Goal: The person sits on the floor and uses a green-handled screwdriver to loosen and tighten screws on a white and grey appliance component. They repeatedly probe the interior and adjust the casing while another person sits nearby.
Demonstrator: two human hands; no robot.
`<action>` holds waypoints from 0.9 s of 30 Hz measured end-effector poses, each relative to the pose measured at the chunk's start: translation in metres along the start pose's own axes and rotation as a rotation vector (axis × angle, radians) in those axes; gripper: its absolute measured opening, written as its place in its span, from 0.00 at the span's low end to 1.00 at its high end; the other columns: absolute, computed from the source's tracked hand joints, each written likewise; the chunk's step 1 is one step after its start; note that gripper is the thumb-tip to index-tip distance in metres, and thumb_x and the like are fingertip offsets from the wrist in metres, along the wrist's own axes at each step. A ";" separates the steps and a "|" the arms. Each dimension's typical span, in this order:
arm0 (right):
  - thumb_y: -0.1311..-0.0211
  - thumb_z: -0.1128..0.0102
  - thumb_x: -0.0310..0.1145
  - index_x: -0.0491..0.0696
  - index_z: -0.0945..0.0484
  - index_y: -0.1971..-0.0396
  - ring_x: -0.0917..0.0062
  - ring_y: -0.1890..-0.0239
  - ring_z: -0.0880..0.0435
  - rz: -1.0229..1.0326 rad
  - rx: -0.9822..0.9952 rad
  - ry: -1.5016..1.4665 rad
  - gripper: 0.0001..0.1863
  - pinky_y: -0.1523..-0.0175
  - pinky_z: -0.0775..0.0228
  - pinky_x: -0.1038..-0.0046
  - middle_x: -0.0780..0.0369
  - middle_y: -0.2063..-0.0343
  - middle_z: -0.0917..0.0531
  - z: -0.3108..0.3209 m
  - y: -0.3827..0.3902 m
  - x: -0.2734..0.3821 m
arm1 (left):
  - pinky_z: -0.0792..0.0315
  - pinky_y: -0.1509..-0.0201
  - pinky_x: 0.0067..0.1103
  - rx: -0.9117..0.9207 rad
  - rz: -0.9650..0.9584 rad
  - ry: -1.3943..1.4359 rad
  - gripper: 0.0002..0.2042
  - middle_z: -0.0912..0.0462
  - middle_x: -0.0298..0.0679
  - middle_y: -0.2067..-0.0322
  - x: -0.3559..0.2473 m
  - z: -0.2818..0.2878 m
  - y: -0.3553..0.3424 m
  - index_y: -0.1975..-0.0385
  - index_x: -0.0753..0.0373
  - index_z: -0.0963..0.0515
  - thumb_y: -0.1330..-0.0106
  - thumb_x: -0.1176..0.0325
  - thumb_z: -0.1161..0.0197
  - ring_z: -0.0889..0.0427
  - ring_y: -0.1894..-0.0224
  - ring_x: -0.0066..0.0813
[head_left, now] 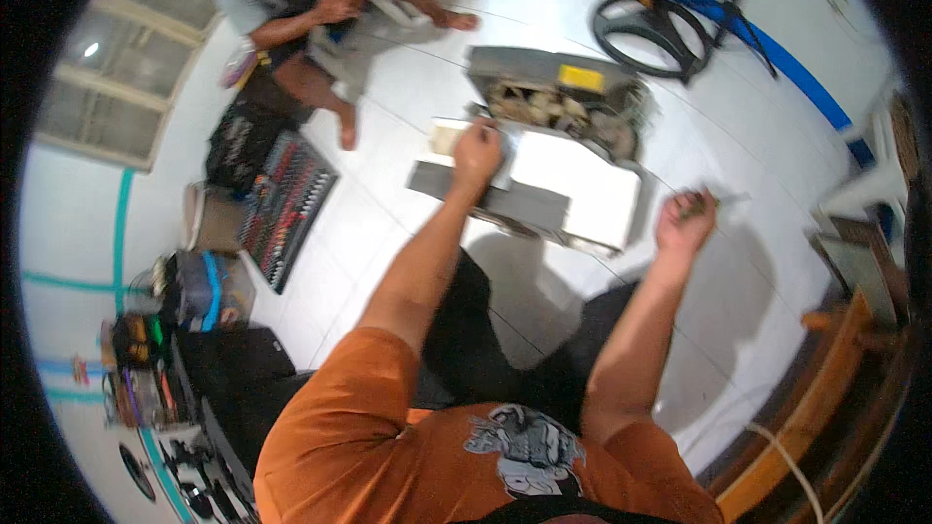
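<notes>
In front of me on the floor lies a white and grey boxy casing (578, 189). Right behind it sits a grey housing (524, 66) with a yellow label, and dusty tan and grey parts show along its near side. My left hand (476, 155) is at the casing's far left part, fingers curled together; what they pinch, if anything, is hidden. Off the casing's right side, my right hand (685, 220) is closed around a screwdriver (728, 199), its thin blurred shaft pointing right.
Another person (301, 15) sits at the far left, hands together. An audio mixer (286, 209) stands on the left floor beside a black bag (243, 141). A black ring-shaped base (650, 37) is at the far right. Wooden furniture (796, 427) borders the near right.
</notes>
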State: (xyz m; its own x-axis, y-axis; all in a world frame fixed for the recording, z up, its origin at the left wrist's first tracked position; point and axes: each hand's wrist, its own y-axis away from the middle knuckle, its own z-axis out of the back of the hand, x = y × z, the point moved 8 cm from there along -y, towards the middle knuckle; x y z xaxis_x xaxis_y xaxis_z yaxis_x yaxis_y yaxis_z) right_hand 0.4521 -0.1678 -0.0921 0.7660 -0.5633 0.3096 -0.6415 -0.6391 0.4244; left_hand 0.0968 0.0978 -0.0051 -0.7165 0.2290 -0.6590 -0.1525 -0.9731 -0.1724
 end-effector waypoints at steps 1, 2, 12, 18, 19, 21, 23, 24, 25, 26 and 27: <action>0.23 0.43 0.42 0.54 0.29 0.71 0.78 0.77 0.29 -0.016 -0.056 -0.070 0.14 0.72 0.35 0.75 0.68 0.77 0.28 0.001 0.003 -0.001 | 0.21 0.47 0.43 0.011 0.032 -0.044 0.13 0.11 0.54 0.61 0.001 0.003 0.001 0.52 0.59 0.14 0.29 0.63 0.40 0.12 0.54 0.57; 0.23 0.43 0.41 0.53 0.29 0.71 0.78 0.78 0.30 -0.033 -0.051 -0.097 0.14 0.75 0.38 0.75 0.67 0.77 0.27 -0.006 0.003 -0.004 | 0.20 0.48 0.42 -0.032 -0.008 -0.006 0.13 0.11 0.53 0.62 -0.005 0.007 0.002 0.54 0.59 0.13 0.30 0.63 0.39 0.12 0.56 0.55; 0.23 0.41 0.39 0.51 0.30 0.68 0.78 0.80 0.28 0.029 -0.098 -0.108 0.13 0.79 0.42 0.75 0.66 0.77 0.25 -0.019 0.016 0.001 | 0.21 0.55 0.40 -0.039 -0.022 0.007 0.12 0.13 0.49 0.70 -0.016 0.014 0.006 0.56 0.60 0.13 0.33 0.64 0.38 0.13 0.64 0.50; 0.24 0.40 0.38 0.52 0.30 0.69 0.79 0.80 0.28 0.029 -0.099 -0.122 0.13 0.79 0.43 0.75 0.66 0.77 0.26 -0.016 0.014 0.001 | 0.21 0.55 0.40 -0.054 -0.059 0.010 0.12 0.13 0.50 0.70 -0.011 0.011 0.004 0.56 0.60 0.13 0.32 0.64 0.38 0.13 0.64 0.50; 0.24 0.40 0.38 0.52 0.30 0.69 0.79 0.80 0.28 0.021 -0.084 -0.119 0.13 0.79 0.43 0.75 0.66 0.77 0.26 -0.018 0.014 0.000 | 0.21 0.56 0.39 -0.057 -0.065 0.012 0.12 0.13 0.50 0.70 -0.010 0.010 0.004 0.55 0.60 0.13 0.32 0.64 0.38 0.13 0.65 0.49; 0.24 0.40 0.38 0.52 0.31 0.69 0.79 0.80 0.28 0.034 -0.090 -0.102 0.13 0.79 0.43 0.76 0.66 0.77 0.26 -0.019 0.016 0.002 | 0.21 0.56 0.39 -0.069 -0.073 0.010 0.12 0.13 0.50 0.70 -0.009 0.010 0.003 0.55 0.60 0.14 0.31 0.64 0.38 0.13 0.65 0.48; 0.24 0.40 0.38 0.52 0.31 0.70 0.79 0.80 0.28 0.024 -0.094 -0.118 0.13 0.79 0.43 0.75 0.66 0.78 0.26 -0.020 0.017 0.001 | 0.21 0.56 0.39 -0.078 -0.072 0.004 0.11 0.13 0.50 0.70 -0.008 0.010 0.003 0.55 0.60 0.13 0.31 0.64 0.39 0.12 0.65 0.49; 0.24 0.40 0.38 0.52 0.31 0.70 0.79 0.80 0.29 0.032 -0.093 -0.112 0.13 0.79 0.43 0.75 0.66 0.78 0.26 -0.020 0.018 0.002 | 0.20 0.55 0.39 -0.085 -0.086 0.007 0.11 0.12 0.50 0.69 -0.009 0.010 0.003 0.56 0.60 0.13 0.31 0.64 0.39 0.12 0.64 0.48; 0.24 0.40 0.38 0.52 0.31 0.70 0.79 0.80 0.29 0.020 -0.095 -0.119 0.13 0.79 0.43 0.75 0.66 0.78 0.26 -0.020 0.018 0.001 | 0.20 0.55 0.39 -0.089 -0.092 0.013 0.11 0.12 0.50 0.69 -0.010 0.011 0.003 0.56 0.60 0.13 0.31 0.64 0.39 0.12 0.64 0.48; 0.24 0.40 0.38 0.53 0.31 0.70 0.79 0.80 0.29 0.018 -0.097 -0.117 0.13 0.79 0.43 0.75 0.67 0.78 0.27 -0.020 0.018 0.001 | 0.20 0.55 0.39 -0.094 -0.092 0.018 0.11 0.12 0.50 0.69 -0.010 0.011 0.004 0.56 0.60 0.13 0.31 0.64 0.38 0.12 0.64 0.48; 0.24 0.40 0.38 0.53 0.31 0.70 0.78 0.80 0.29 0.016 -0.092 -0.113 0.14 0.79 0.43 0.75 0.67 0.79 0.27 -0.020 0.018 0.001 | 0.20 0.55 0.39 -0.093 -0.082 0.023 0.11 0.12 0.50 0.69 -0.011 0.011 0.004 0.56 0.59 0.13 0.31 0.64 0.38 0.11 0.64 0.48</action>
State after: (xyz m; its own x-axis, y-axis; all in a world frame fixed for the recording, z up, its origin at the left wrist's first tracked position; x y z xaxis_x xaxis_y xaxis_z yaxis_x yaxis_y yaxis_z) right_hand 0.4423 -0.1695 -0.0670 0.7431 -0.6316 0.2210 -0.6428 -0.5819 0.4983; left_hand 0.0963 0.0910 0.0094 -0.6880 0.3091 -0.6565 -0.1451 -0.9451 -0.2929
